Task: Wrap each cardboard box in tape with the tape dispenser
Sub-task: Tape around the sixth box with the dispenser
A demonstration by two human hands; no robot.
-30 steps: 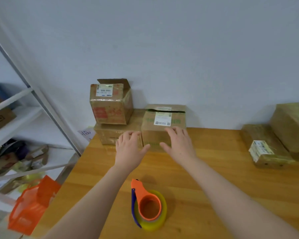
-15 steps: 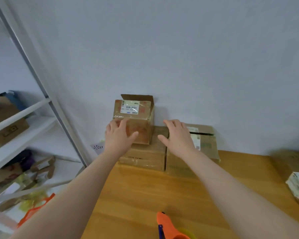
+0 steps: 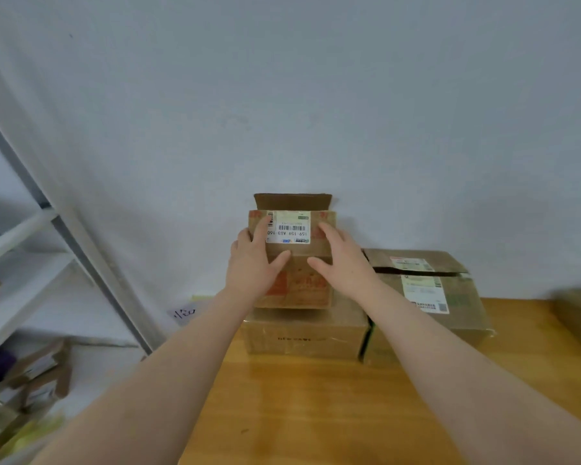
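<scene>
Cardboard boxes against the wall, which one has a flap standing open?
The small top box, stacked on the flat box: its rear flap stands upright, while no other box shows a raised flap.

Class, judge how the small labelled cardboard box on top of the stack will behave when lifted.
Probably stiff: the small box shows square edges with the left hand and right hand against it. Likely light, being small, though contents are hidden. Its top flap stands open and may flop; a push could slide it off the lower box.
</scene>
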